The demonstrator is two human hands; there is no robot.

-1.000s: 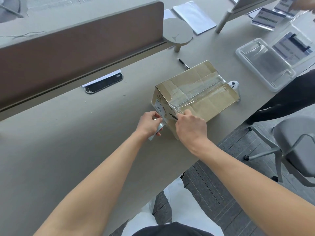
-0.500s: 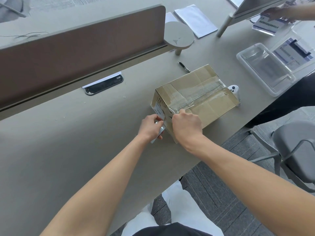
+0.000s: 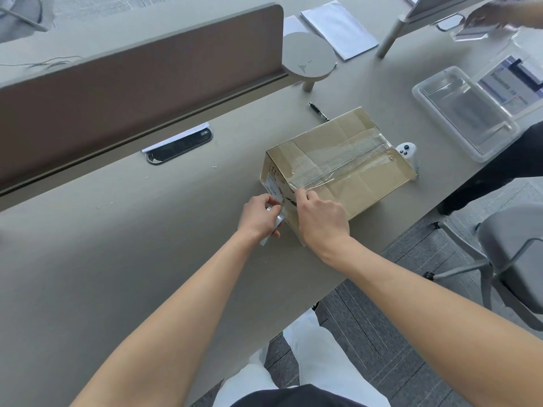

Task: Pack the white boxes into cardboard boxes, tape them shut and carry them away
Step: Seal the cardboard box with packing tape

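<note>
A closed cardboard box [image 3: 338,160] lies on the grey desk [image 3: 117,245], with clear tape [image 3: 349,160] running along its top seam. My right hand [image 3: 320,215] rests against the box's near end, thumb and forefinger pinching the tape end at the top edge. My left hand [image 3: 258,214] is just left of that corner, closed around a slim silver tool [image 3: 274,223] that touches the box's end face beside a white label [image 3: 271,188]. No white boxes are visible.
A pen [image 3: 318,111] lies behind the box and a white controller [image 3: 408,152] at its far end. A clear plastic tray [image 3: 464,113] sits to the right, papers [image 3: 338,27] and a brown divider [image 3: 132,83] behind. Another person's hand [image 3: 487,16] is top right; a chair [image 3: 511,259] stands right.
My right hand has slid a little up the box's near end toward the top edge. My left hand stays by the corner with the silver tool. The other person's hand moved at top right.
</note>
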